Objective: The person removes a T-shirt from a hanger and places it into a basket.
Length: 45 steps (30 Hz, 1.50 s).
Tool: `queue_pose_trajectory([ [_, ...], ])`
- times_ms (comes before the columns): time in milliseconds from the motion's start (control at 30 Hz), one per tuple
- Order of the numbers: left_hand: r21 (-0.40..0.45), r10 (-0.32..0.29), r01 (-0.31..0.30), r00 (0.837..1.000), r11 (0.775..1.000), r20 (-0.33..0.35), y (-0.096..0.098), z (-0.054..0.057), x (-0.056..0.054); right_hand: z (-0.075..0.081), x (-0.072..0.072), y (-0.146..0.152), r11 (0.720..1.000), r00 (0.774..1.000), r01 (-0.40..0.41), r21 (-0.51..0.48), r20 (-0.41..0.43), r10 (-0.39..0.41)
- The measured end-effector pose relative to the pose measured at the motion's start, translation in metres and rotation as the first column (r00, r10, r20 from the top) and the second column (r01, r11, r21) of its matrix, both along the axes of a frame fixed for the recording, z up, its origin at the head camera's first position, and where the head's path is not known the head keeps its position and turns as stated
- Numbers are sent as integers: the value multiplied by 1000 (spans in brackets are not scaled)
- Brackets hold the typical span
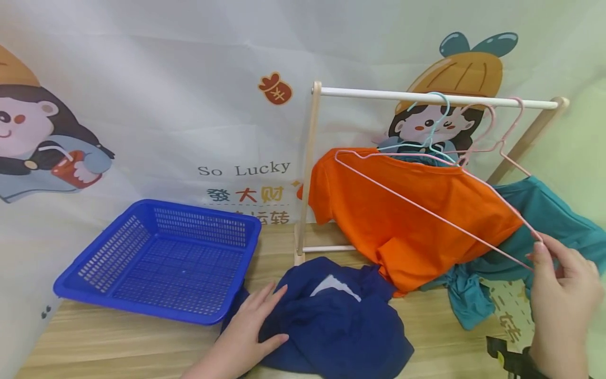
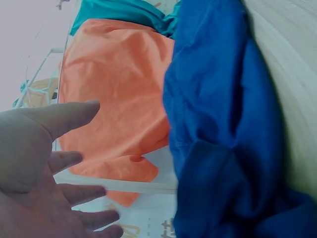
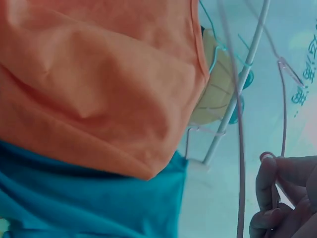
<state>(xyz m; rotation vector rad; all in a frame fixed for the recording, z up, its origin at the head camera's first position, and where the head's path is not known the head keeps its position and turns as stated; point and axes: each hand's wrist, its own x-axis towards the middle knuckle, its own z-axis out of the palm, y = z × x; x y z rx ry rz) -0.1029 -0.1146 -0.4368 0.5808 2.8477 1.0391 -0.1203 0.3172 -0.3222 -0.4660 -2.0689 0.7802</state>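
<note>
My right hand (image 1: 563,287) pinches one corner of a pink hanger (image 1: 445,221), and nothing hangs on it. This hanger is held in front of an orange shirt (image 1: 412,210) on the rack. In the right wrist view, thumb and fingers (image 3: 267,183) close on the hanger's wire. A crumpled navy blue garment (image 1: 341,337) with a white patch showing lies on the table. Over its left side is my left hand (image 1: 251,331), fingers spread and holding nothing. The left wrist view shows that hand (image 2: 74,183) beside the blue cloth (image 2: 218,99).
A clothes rack (image 1: 360,93) with a white rail stands at the back right. The orange shirt and a teal garment (image 1: 554,226) hang there, with a light blue hanger (image 1: 447,105) hooked on the rail. A blue plastic basket (image 1: 156,314) stands at left on the wooden table (image 1: 118,342).
</note>
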Motion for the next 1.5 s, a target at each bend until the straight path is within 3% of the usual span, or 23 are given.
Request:
queue_pose_trajectory([
  [167,-51,-22,23,999,998,34,3,-10,-2,11,-7,-16,985,999,-1,171,-51,9],
  [367,-120,-31,29,999,992,-16,5,-18,-3,26,-22,-36,967,996,-23,254,-79,45],
  [667,-158,-39,39,999,987,2,9,-27,-1,42,-45,-61,952,992,-72,298,-81,100],
  [833,-160,-26,25,1000,987,-9,8,-25,-1,47,-56,-69,948,994,-91,306,-23,103],
  [1200,-152,-43,41,999,988,-13,7,-28,-2,35,-70,-76,930,977,-201,307,129,169],
  [1500,-154,-63,67,997,986,35,11,-32,-6,16,-72,-79,912,958,-272,306,170,229],
])
